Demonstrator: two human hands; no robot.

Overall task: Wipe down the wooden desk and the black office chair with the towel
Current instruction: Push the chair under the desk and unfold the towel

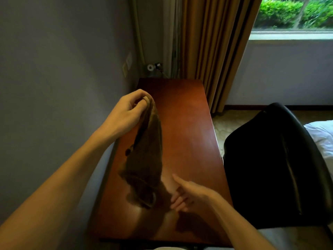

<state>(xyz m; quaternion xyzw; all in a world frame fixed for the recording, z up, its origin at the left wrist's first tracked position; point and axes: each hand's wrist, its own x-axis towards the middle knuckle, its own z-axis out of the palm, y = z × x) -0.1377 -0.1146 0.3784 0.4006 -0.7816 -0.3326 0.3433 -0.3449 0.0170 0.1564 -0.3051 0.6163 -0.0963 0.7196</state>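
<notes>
A brown terry towel [144,150] is held up by its top, pinched between the thumb and curled fingers of the left hand [126,112]. It hangs bunched over the left half of the glossy reddish-brown wooden desk [189,132]. Whether its lower end touches the tabletop cannot be told. The right hand [187,193], blurred, is seen just beside that lower end, toward the near edge, with fingers loosely spread and nothing gripped. The step in hand is judged to be the readying of the cloth. It would best be folded into a flat pad, then drawn in overlapping strokes from far edge to near edge. The black padded office chair [270,159], by the right edge, can be wiped afterwards.
</notes>
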